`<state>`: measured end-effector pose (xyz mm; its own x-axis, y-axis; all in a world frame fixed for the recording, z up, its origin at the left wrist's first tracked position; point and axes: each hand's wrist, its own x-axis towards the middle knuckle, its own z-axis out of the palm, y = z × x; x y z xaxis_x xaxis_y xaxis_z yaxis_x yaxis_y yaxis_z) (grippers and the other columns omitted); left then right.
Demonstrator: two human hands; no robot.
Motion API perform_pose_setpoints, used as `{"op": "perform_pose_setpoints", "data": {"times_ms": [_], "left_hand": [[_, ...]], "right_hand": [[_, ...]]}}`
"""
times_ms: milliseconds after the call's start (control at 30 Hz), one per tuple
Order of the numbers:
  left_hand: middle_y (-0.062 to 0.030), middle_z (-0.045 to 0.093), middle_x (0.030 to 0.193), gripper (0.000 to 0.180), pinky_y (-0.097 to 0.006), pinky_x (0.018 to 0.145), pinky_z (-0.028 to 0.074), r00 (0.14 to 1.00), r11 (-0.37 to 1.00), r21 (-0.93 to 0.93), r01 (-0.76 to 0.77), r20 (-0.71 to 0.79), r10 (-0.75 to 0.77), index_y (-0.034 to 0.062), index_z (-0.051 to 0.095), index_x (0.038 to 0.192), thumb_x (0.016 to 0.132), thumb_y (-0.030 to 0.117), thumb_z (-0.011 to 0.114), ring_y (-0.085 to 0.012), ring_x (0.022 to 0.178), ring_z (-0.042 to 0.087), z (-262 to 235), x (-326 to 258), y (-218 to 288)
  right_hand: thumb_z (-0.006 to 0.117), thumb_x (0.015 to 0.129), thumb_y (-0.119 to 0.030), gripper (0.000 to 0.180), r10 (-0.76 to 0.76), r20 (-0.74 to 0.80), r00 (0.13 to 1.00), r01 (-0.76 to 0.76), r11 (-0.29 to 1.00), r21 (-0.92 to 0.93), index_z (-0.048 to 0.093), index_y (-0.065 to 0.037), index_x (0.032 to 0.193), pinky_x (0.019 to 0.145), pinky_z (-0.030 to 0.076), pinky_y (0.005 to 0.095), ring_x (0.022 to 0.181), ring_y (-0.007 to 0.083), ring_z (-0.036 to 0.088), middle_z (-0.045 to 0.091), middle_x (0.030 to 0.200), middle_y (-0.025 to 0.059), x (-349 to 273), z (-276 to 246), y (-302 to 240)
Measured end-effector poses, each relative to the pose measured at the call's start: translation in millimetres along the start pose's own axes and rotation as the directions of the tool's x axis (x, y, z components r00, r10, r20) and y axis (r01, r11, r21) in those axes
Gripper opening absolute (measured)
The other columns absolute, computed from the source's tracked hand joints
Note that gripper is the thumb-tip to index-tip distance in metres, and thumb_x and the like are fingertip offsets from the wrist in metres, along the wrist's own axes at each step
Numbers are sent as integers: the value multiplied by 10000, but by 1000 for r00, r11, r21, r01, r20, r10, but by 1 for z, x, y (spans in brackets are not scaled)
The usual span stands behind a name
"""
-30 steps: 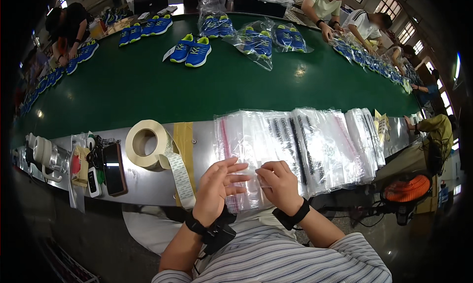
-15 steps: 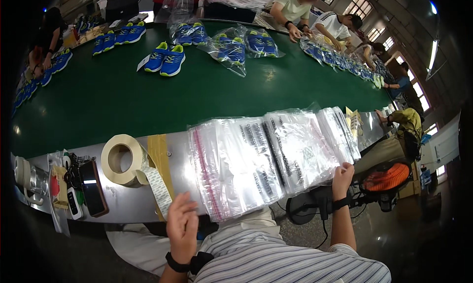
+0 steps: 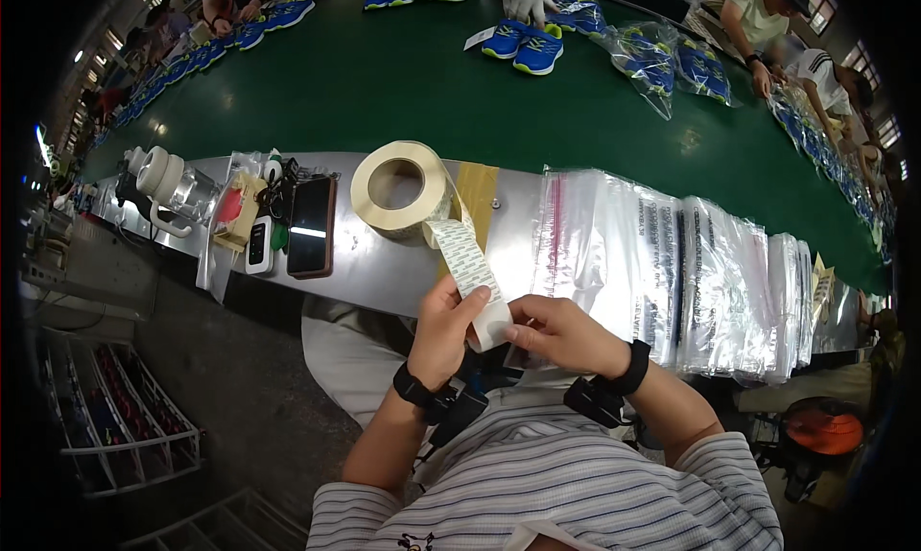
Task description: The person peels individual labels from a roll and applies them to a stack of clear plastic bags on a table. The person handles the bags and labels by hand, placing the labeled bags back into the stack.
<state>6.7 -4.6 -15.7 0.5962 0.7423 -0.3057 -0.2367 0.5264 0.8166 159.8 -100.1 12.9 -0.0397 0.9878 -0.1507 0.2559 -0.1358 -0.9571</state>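
Label strip (image 3: 472, 281): papery, pale, trailing from a cream roll (image 3: 400, 186) on the dull metal table (image 3: 374, 263). Left hand (image 3: 443, 328) and right hand (image 3: 556, 332) both pinch its free end; the tip is hidden behind fingers. Glossy clear bags (image 3: 672, 273) lie alongside, print illegible.

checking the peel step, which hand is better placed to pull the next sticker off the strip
Right, probably. The right hand pinches the loose end of the strip with its fingertips, where a sticker would lift. The left hand grips the strip higher up, toward the roll, so it is better set to steady it.
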Motion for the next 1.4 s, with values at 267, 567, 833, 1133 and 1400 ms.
{"op": "perform_pose_setpoints", "data": {"times_ms": [267,567,833,1133,1400], "left_hand": [[-91,551,1041,308,-220,627,457,889,819,435,-375,-82,451,-4,527,1110,819,14,626,-113,786,535,7,-18,-1],[-137,625,967,224,-299,728,481,883,601,675,-429,172,437,-4,595,1023,831,94,656,-231,830,620,14,-18,0],[-41,618,932,120,-191,700,446,968,913,328,-241,11,251,-30,591,971,914,74,574,-44,769,546,2,0,9],[-171,606,1108,326,-379,883,445,686,476,534,-699,690,232,-4,588,1097,812,140,653,-340,1032,567,40,4,-16],[-190,370,1415,753,-547,1056,240,676,43,675,-737,737,9,18,284,1417,832,383,587,-330,1328,321,12,19,-56]], "right_hand": [[583,923,-189,174,86,-184,979,-36,965,261,597,-16,917,578,423,228,653,42,486,561,716,-24,6,1,8],[641,881,-161,179,-1,-274,962,100,931,350,618,13,840,532,412,222,614,34,469,575,660,-9,25,7,11],[663,858,-190,206,71,-373,925,-71,997,13,629,7,811,510,422,262,562,87,515,591,628,57,13,-4,-3],[653,793,-465,497,98,-655,749,-578,579,-574,555,17,863,605,510,430,769,361,614,588,841,193,-25,-39,29],[579,855,-373,360,57,-655,754,-537,629,-563,562,-15,884,597,510,437,721,331,639,627,850,167,-24,-37,57]]}}
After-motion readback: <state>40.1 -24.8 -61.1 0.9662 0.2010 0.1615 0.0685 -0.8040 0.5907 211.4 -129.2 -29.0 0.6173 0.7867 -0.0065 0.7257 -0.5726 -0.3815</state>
